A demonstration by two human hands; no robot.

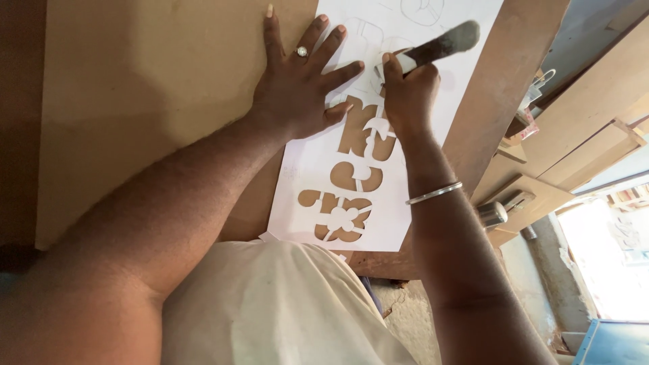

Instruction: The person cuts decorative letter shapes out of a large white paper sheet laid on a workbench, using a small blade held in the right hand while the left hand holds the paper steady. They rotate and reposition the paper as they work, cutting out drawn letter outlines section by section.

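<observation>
The white paper stencil (pixel 338 196) is lying flat on the brown board (pixel 155 101), thin and probably tear-prone. Left hand (pixel 297 88) is pressing it down, fingers spread wide; right hand (pixel 409 91) is gripping a knife (pixel 439 46), seemingly cutting.

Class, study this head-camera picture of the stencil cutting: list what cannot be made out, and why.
- Tool tip: the right hand wraps the tool, hiding its working end.
- White stencil sheet: far end cut off by the top edge.
- Drawn outlines: partly under the left hand.
- Bench clutter: too small and blurred.
</observation>
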